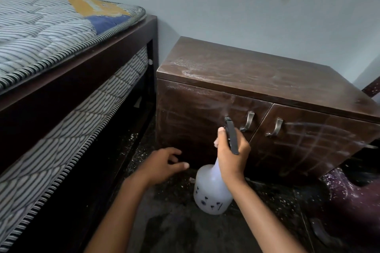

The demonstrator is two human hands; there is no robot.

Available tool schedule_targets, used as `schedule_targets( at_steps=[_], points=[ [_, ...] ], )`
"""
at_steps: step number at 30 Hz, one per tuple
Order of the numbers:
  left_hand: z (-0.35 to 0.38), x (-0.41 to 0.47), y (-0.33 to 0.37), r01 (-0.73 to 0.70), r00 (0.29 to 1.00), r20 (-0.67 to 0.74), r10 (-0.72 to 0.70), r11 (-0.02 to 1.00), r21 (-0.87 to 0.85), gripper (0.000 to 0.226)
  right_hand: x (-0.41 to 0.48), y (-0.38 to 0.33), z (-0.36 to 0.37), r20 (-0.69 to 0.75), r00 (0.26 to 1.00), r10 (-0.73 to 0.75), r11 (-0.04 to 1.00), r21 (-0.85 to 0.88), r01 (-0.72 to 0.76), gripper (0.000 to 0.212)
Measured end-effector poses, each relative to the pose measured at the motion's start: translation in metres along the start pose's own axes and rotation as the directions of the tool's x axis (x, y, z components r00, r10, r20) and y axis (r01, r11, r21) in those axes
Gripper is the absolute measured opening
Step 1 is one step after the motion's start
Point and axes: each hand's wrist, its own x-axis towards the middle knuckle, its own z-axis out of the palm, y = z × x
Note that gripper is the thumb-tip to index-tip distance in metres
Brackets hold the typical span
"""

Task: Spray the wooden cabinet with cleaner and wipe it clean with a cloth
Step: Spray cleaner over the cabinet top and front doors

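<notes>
A dark wooden cabinet with two doors and two metal handles stands against the wall, its top and doors streaked with whitish spray marks. My right hand grips the neck and trigger of a translucent white spray bottle with a black head, its nozzle pointing at the left door; a faint mist shows just above the nozzle. My left hand hovers empty, fingers loosely spread, in front of the lower left door. No cloth is in view.
A bed with a striped mattress and a dark wooden frame fills the left side, close to the cabinet. The speckled dark floor lies below. A dark maroon object sits at the lower right.
</notes>
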Motion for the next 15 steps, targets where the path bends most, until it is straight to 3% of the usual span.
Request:
schedule_targets(
  at_steps=[8, 15],
  points=[
    [-0.012, 0.008, -0.014, 0.073, 0.967, -0.238, -0.09, 0.994, -0.081, 0.033, -0.005, 0.02, -0.042, -0.153, 0.985, 0.077, 0.997, 0.015, -0.075, 0.011],
    [-0.011, 0.013, -0.016, 0.085, 0.934, -0.335, -0.127, 0.987, -0.136, 0.024, -0.003, 0.034, -0.058, -0.242, 0.955, 0.174, 0.982, -0.024, -0.185, 0.021]
  ],
)
